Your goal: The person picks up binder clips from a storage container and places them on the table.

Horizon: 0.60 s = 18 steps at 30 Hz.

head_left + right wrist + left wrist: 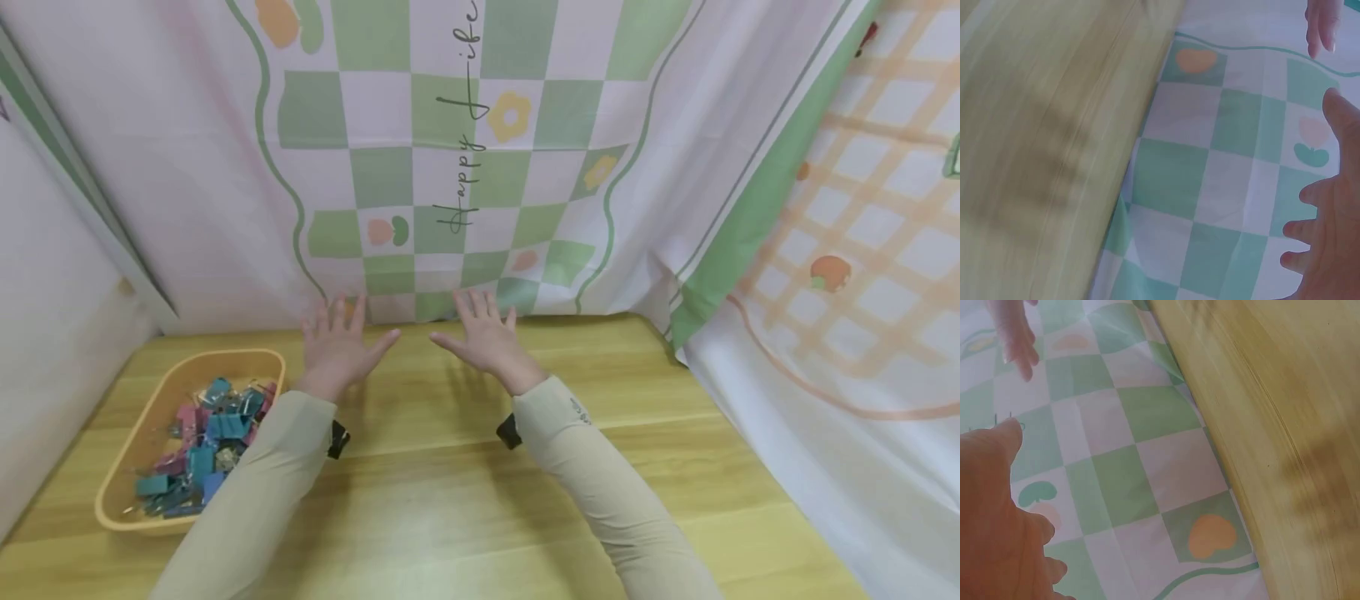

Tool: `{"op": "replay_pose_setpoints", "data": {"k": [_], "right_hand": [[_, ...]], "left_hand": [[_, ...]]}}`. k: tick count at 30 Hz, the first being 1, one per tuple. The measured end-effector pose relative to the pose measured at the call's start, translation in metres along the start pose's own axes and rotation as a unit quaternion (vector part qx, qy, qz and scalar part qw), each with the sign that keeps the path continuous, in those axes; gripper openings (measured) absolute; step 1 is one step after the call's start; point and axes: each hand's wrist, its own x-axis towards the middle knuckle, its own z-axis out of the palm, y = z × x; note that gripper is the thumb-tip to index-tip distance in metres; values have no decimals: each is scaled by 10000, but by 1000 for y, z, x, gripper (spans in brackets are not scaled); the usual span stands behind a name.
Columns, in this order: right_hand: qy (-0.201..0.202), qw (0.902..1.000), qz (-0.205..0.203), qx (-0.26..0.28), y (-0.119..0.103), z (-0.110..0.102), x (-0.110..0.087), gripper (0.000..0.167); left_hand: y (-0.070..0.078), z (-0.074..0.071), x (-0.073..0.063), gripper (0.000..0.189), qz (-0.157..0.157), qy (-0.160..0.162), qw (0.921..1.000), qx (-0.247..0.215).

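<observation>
Both hands reach forward above the far part of a wooden table, with fingers spread and nothing in them. In the head view the left hand (335, 350) is on the left, its thumb pointing inward. To its right, the right hand (486, 337) mirrors it, thumb toward the left one; a gap separates the two. Behind the fingertips hangs a green-and-white checkered cloth (442, 175) with fruit and flower prints. Each wrist view shows its own hand at the side, the left hand (991, 512) and the right hand (1335, 206), plus the other hand's fingers near the top.
A yellow plastic basket (112, 492) stands on the table at the left, holding many binder clips (228, 425) in teal, pink and blue. The wooden tabletop (427, 517) ends at the hanging cloth. An orange-checked curtain (862, 208) borders the right side.
</observation>
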Motion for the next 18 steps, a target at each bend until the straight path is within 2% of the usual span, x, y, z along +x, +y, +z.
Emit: {"op": "replay_pose_setpoints", "data": {"k": [9, 18], "right_hand": [[17, 9998, -138, 139, -15, 1, 2, 86], [-53, 9992, -327, 244, -36, 1, 2, 86]], "left_hand": [[-11, -5, -5, 90, 50, 169, 9998, -37], [-25, -12, -10, 91, -93, 232, 9997, -2]]}}
